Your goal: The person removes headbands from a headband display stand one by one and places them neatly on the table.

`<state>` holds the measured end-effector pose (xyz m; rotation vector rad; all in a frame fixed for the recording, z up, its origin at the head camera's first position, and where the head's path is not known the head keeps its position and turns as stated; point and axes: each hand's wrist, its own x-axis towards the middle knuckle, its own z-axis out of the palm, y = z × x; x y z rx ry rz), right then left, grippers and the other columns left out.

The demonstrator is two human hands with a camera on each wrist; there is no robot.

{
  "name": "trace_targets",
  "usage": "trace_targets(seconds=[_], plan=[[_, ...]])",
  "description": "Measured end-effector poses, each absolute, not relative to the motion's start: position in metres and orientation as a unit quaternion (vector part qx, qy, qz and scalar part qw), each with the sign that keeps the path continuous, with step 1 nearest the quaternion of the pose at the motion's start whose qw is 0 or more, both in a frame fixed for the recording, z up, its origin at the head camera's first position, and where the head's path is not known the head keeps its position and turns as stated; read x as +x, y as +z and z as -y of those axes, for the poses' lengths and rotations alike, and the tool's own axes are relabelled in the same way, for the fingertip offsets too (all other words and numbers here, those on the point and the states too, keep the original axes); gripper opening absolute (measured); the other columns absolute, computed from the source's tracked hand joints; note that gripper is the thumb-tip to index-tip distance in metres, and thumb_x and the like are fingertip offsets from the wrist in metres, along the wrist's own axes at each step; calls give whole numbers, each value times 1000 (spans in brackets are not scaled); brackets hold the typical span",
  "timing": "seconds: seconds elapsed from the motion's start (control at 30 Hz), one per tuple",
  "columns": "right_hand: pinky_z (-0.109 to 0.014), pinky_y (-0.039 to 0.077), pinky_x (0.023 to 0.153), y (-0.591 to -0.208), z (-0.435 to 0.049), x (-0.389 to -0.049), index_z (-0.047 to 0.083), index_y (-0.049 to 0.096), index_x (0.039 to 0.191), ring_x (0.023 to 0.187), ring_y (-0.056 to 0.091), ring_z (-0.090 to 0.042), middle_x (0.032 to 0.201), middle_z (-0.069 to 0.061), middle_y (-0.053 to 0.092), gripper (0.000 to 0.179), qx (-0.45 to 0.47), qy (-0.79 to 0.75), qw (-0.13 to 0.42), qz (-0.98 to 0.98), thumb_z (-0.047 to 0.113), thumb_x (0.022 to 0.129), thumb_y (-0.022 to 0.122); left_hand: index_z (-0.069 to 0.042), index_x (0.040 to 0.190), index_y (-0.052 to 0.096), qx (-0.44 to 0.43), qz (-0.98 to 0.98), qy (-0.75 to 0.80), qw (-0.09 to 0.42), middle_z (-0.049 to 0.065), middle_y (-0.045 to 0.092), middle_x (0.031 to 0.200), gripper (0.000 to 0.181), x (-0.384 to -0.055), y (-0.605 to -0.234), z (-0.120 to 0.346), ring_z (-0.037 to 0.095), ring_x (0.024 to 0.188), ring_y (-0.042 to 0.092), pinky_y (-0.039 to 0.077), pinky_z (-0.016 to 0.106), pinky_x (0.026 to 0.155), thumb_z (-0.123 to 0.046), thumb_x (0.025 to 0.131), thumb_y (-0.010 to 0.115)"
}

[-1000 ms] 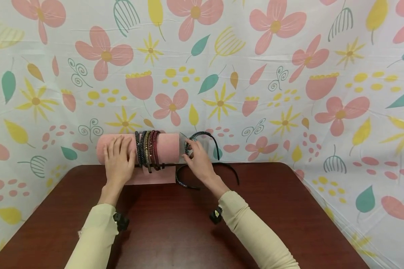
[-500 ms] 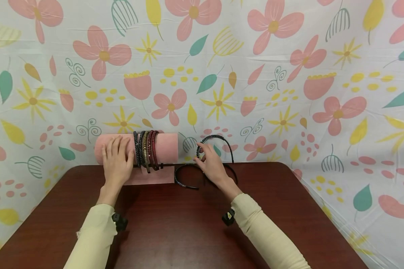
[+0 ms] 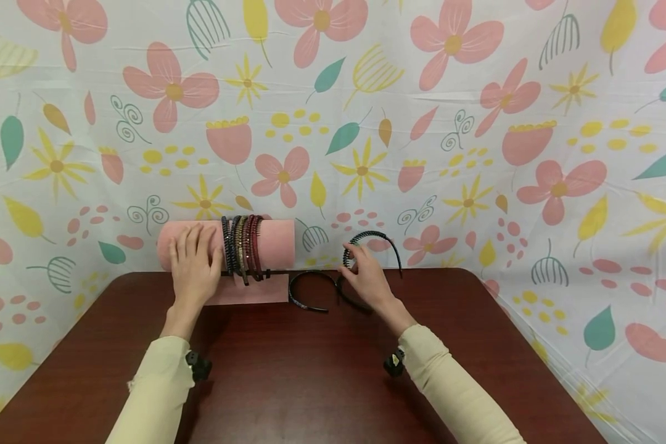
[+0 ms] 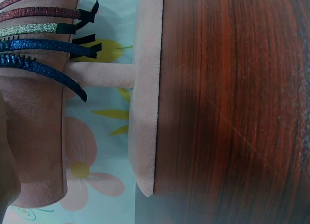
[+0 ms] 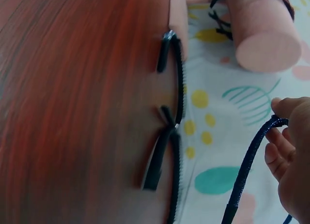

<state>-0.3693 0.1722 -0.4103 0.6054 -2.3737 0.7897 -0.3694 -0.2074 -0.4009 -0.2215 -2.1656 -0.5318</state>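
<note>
The two hands are working well apart. The left hand [image 3: 194,265] is resting on the left part of a pink cylinder [image 3: 278,244], fingers lying over the curved surface. The right hand [image 3: 369,277] is pinching a dark blue headband [image 5: 247,163] between thumb and fingers near one end; its arch is curving up and away to the right, in front of the floral cloth [image 3: 472,105]. A row of headbands [image 3: 244,246], blue, pale glittery and red, is encircling the cylinder just beside the left hand. The cylinder is standing on a post above a pink base [image 3: 255,293]. Two more dark headbands [image 3: 309,308] are lying near the far edge of the brown table [image 3: 288,370], the right one being partly hidden behind the right hand.
</note>
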Motion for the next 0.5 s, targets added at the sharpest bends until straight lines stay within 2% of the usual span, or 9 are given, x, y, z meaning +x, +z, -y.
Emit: trace_targets(seconds=[0.17,0.5], plan=[[-28,49,61,-417,-188,-370,6,53,140,71,58,-15,112,-12,58,55,211,287,279,892,14,89,73,-13,142,46,-88,870,-213,435,13,38,153,45,-370,-402,208,34,147,24,5,57,122,-34,102,43],[-34,50,66,-430,-221,-375,7,50,143,80,60,-21,118,-12,57,56,169,291,233,912,17,92,71,-13,142,47,-90,870,-212,436,14,38,153,45,-371,-401,208,34,147,25,5,56,122,-33,101,44]])
